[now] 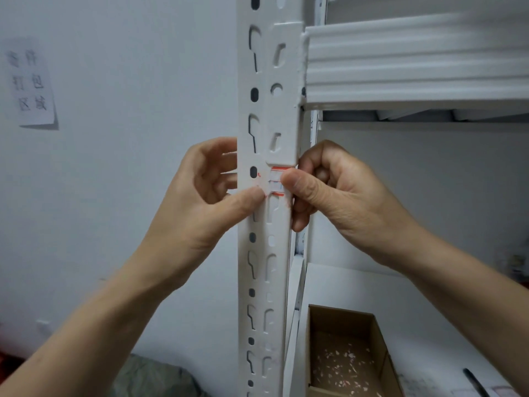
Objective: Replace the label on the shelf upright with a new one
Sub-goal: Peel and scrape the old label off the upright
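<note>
A white perforated shelf upright [267, 267] runs down the middle of the view. A white label with red-orange edges [276, 180] is stuck across it at mid height, partly torn. My left hand [211, 196] comes from the left, its thumb tip pressing on the label's left part while the fingers curl behind the upright. My right hand [329, 190] is on the right side, thumb on the label's right end, fingers curled round the upright's edge. Most of the label is hidden under the thumbs.
A white shelf beam [415, 61] joins the upright at top right. Below on the lower shelf sits an open cardboard box [347, 353] holding several small paper scraps, with a black pen [475, 382] at the right. A paper notice [30, 81] hangs on the left wall.
</note>
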